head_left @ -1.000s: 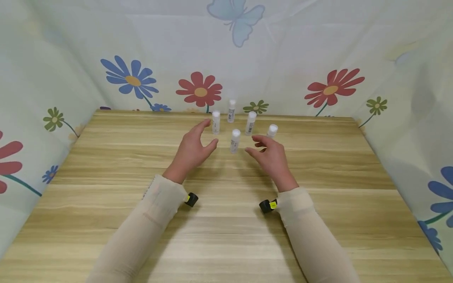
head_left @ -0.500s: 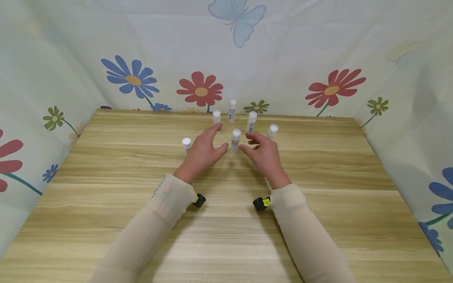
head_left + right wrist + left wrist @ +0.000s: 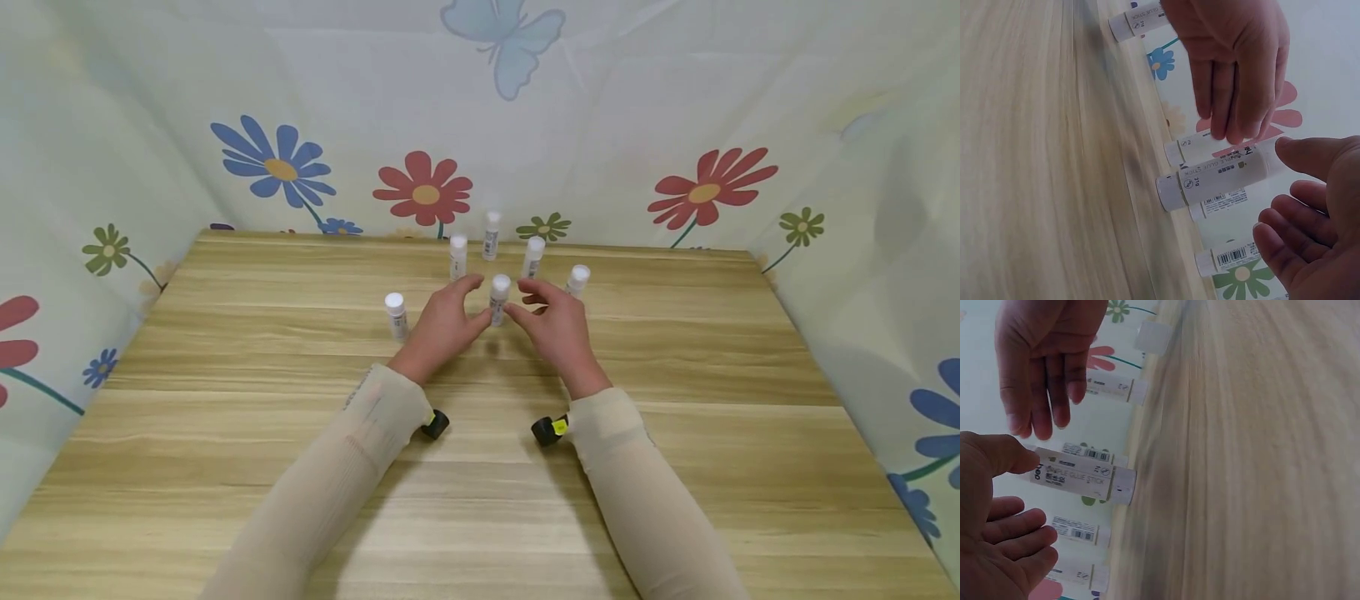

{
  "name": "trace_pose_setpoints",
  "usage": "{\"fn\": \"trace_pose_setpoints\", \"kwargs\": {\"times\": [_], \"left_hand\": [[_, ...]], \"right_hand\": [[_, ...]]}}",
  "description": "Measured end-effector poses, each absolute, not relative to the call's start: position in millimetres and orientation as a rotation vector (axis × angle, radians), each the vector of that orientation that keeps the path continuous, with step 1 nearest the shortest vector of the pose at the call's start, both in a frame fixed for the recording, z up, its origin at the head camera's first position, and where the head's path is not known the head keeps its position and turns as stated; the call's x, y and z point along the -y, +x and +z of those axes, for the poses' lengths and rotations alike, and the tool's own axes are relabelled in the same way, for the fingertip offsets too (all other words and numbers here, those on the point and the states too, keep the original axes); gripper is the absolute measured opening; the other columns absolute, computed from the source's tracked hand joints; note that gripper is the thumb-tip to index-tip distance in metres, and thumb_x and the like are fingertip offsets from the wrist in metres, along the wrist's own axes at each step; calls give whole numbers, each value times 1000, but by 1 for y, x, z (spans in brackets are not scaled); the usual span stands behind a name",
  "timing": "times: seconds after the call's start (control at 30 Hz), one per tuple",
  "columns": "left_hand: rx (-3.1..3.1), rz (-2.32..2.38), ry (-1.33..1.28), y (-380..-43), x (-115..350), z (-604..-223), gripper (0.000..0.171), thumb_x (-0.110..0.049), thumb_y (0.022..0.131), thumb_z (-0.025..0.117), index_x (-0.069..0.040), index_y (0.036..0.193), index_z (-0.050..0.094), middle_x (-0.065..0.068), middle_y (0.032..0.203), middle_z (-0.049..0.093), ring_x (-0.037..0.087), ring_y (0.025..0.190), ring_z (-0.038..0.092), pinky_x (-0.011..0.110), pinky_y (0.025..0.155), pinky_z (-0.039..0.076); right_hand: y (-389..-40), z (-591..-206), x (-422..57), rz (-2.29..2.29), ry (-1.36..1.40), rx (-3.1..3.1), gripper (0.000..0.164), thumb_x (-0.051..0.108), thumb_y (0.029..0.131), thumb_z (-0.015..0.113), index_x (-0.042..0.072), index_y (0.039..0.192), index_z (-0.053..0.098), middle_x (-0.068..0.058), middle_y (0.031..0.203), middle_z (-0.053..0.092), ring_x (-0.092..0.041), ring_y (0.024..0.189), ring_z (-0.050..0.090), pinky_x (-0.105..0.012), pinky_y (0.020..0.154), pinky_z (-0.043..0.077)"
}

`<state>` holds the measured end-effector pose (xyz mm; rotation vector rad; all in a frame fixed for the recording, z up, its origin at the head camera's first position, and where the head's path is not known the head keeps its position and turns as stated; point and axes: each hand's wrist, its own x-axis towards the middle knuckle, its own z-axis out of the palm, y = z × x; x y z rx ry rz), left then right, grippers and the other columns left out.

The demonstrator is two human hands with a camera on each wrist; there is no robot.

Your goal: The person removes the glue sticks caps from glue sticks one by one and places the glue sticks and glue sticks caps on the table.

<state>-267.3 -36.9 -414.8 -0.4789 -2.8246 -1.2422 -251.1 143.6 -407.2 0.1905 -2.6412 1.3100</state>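
A white glue stick (image 3: 499, 293) stands upright on the table between the two hands. My left hand (image 3: 441, 327) is at its left, fingers spread and gently bent, with the thumb tip right at the stick. On the other side my right hand (image 3: 557, 327) has its thumb close to the stick and its fingers apart from the thumb. The left wrist view shows the left thumb overlapping the upper end of the glue stick (image 3: 1079, 475). From the right wrist, the right thumb (image 3: 1310, 156) appears beside the top of the same glue stick (image 3: 1216, 178). Neither hand is curled round it.
Several more white glue sticks stand around it: one at the left (image 3: 397, 317), one behind the left hand (image 3: 458, 255), one at the back (image 3: 491, 237), others behind the right hand (image 3: 533, 257) and at the right (image 3: 577, 280). A flowered curtain (image 3: 600, 150) borders the wooden table (image 3: 480, 508).
My left hand has moved right, up to the middle glue stick, uncovering the leftmost one. The right hand has shifted slightly left towards the same stick. The glue sticks keep their places.
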Motion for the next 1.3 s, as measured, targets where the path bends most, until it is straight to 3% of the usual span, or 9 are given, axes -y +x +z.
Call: {"fn": "trace_pose_setpoints", "kwargs": {"times": [0.23, 0.47, 0.93, 1.3], "left_hand": [[2791, -1515, -440, -275, 32, -422, 54, -39, 92, 64, -14, 138, 51, 6, 139, 56, 22, 130, 53, 37, 108, 44], [2731, -1681, -422, -283, 28, -428, 41, -32, 93, 65, -10, 127, 58, 6, 131, 61, 20, 125, 55, 34, 108, 44], [2612, -1968, -425, -287, 22, -438, 35, -13, 94, 64, -4, 127, 58, 12, 126, 64, 24, 119, 61, 35, 99, 51], [2577, -2015, -456, -283, 25, -442, 33, -16, 94, 64, -7, 126, 61, 9, 123, 66, 20, 117, 62, 34, 97, 52]], "right_hand": [[-256, -407, -139, 1390, 206, 2583, 44, 26, 87, 74, 7, 125, 63, -10, 123, 66, -28, 108, 64, -39, 87, 55], [-259, -408, -133, 1445, 199, 2532, 42, 25, 85, 75, 9, 123, 64, -9, 121, 67, -30, 107, 64, -38, 85, 55], [-263, -412, -123, 1460, 149, 2506, 37, 25, 87, 74, 8, 119, 66, -9, 111, 69, -22, 101, 64, -34, 80, 53], [-259, -412, -124, 1476, 164, 2504, 38, 31, 88, 72, 10, 118, 66, -7, 106, 69, -19, 100, 63, -33, 81, 53]]}}
